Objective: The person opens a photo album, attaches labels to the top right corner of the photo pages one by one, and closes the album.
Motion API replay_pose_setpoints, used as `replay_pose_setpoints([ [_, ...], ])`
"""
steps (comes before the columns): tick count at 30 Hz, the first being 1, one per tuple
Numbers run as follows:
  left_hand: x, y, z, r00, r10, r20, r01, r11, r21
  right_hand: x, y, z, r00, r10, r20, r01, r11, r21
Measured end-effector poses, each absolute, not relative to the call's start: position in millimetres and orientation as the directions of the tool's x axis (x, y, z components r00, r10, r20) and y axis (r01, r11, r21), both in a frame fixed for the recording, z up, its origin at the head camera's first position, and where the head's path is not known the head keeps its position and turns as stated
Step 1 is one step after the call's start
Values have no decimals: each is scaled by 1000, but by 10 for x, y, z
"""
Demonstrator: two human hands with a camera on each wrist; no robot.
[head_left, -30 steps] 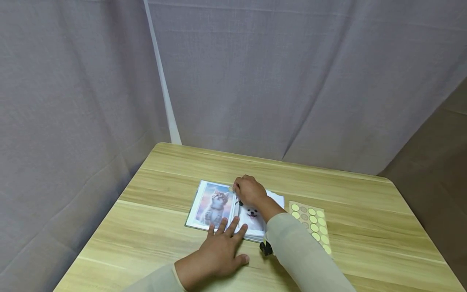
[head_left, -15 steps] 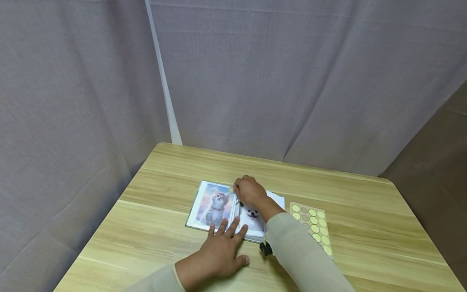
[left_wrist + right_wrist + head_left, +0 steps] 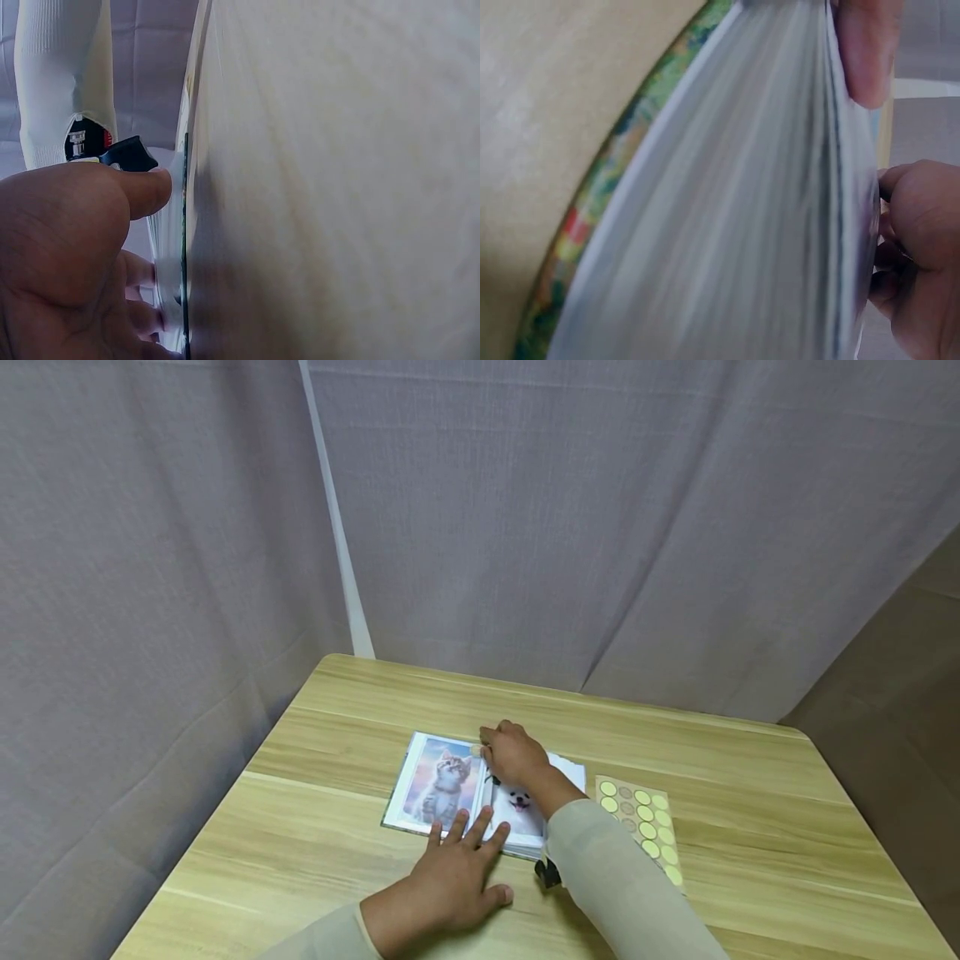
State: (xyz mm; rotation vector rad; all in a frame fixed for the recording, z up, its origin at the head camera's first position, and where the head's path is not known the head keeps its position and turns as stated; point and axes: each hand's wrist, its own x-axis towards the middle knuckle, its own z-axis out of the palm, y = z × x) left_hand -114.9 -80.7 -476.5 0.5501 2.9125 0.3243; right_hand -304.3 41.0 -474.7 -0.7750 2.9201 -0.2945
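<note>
Two hands, one album, two pictures, one sticker sheet, one table

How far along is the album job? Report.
Done: album open; sheet has bare spots. In hand: left hand rests on the album; right hand is at its far edge, beside what looks like a sticker. Remaining, perhaps: securing that one; yellow stickers remain on the sheet.

Album cover: I see mottled green, red flecks
Sticker sheet: tan, yellow dots
Bench: yellowish woodgrain
Curtain: greyish mauve
</note>
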Motion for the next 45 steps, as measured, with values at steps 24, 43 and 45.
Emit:
replay_pose_setpoints([
  [24,-1152,-785,-4745,-924,368,-99,341,914,218,-2944,523,-4711,-744,-667,38,-667,737,-105],
  [43,-1144,-785,-4762,-919,376,-122,338,908,249,-2775,812,-4715,-691,-717,85,-715,663,-220],
  [45,-1139,-790,-4761,-920,373,-117,337,908,249,-2749,842,-4710,-681,-724,106,-725,648,-234],
])
